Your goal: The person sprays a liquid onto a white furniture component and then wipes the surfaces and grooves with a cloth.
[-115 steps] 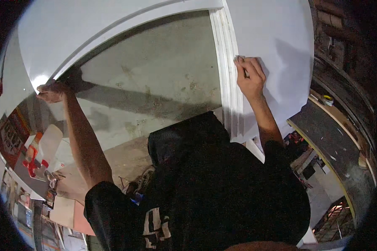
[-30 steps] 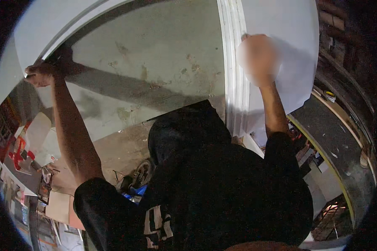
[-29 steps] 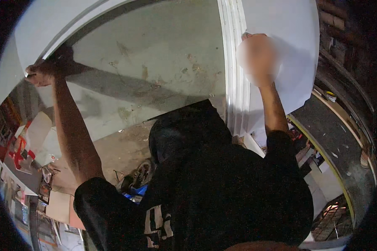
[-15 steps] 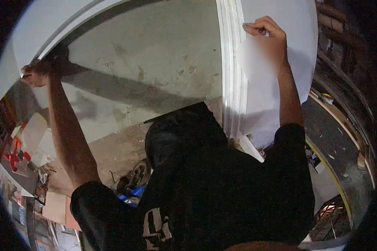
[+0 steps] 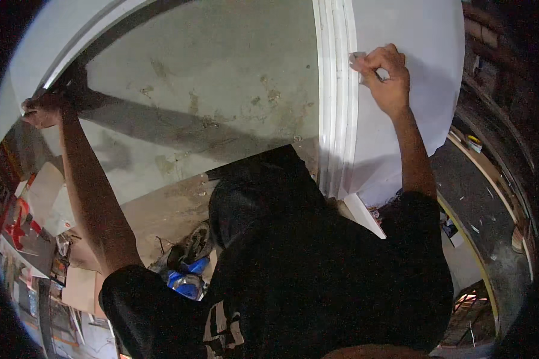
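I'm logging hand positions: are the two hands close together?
No, the left hand is at the picture's far left, while the right hand is beside the ribbed white trim, with a grey surface between them.

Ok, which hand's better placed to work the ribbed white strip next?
Probably right: the right hand is beside the ribbed white strip, apparently pinching a small grey piece; the left hand is far from that strip.

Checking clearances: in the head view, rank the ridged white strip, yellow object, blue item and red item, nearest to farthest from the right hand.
1. Ridged white strip: just left of the right hand.
2. Yellow object: lower right.
3. Blue item: lower left.
4. Red item: far left.
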Demonstrator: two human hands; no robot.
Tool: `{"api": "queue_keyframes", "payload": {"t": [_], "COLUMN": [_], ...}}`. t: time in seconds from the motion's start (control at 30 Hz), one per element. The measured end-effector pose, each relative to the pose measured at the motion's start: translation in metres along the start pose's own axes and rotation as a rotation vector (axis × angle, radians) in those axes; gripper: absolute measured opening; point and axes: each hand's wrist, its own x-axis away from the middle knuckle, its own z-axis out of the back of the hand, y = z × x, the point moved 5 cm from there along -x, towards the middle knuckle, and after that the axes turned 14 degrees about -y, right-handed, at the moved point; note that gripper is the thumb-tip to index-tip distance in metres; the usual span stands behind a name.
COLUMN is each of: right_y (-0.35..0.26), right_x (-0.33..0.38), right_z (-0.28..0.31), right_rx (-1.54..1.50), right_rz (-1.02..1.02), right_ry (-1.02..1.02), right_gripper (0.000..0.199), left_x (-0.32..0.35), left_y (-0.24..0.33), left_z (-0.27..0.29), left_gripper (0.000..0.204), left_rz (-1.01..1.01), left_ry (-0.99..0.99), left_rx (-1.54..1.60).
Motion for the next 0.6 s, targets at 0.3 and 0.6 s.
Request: {"api": "queue_keyframes", "payload": {"t": [0.3,0.6], "right_y": [0.006,0.001], "right_x": [0.014,0.010], "right_z": [-0.014,-0.014], "right_rx": [-0.052,-0.013], "right_rz": [-0.069,-0.125], "right_ry": [-0.056,-0.054], "right_gripper": [0.023,0.026], "left_x": [0.002,0.029], "left_y": [0.002,0.045], "left_z": [0.008,0.008], "left_gripper": [0.062,0.069], "left_rz": [0.154,0.192], "left_ry": [0.101,0.020], "left_rx": [-0.063,0.193]}}
